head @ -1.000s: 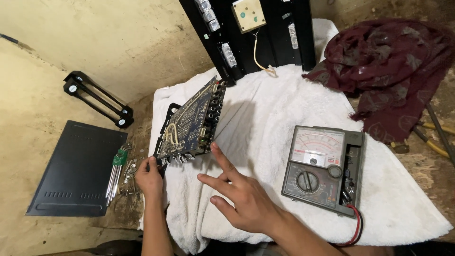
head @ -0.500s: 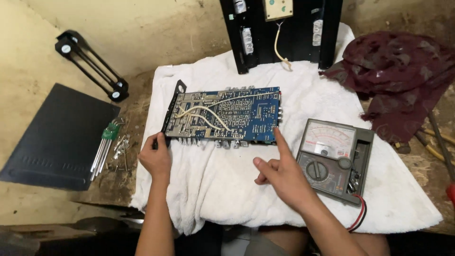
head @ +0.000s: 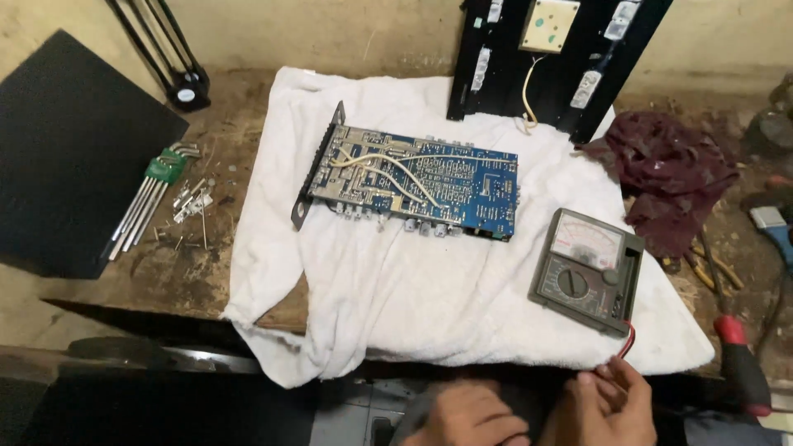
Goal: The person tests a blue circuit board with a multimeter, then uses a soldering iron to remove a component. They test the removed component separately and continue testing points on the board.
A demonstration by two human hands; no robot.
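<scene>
A blue circuit board [head: 417,182] with a black metal end bracket lies flat on a white towel [head: 429,289], pale wires looping across its top. To its right on the towel rests a grey analogue multimeter [head: 588,268]. A thin red test lead [head: 625,340] runs from the meter over the towel's front edge. My right hand [head: 607,405] is below that edge with its fingertips closed on the red lead. Beside it at the bottom of the frame, my left hand [head: 464,417] is low and partly cut off; its fingers look curled and I see nothing in it.
A black chassis panel [head: 570,58] leans at the back. A set of hex keys [head: 153,194] and loose screws [head: 192,205] lie left of the towel beside a black cover [head: 66,157]. A dark red rag [head: 669,173], pliers [head: 702,268] and a red-handled tool [head: 741,363] sit right.
The board went from tilted up on edge to flat on the towel. Both hands let go of it and drew back below the bench edge; my right hand now meets the red lead.
</scene>
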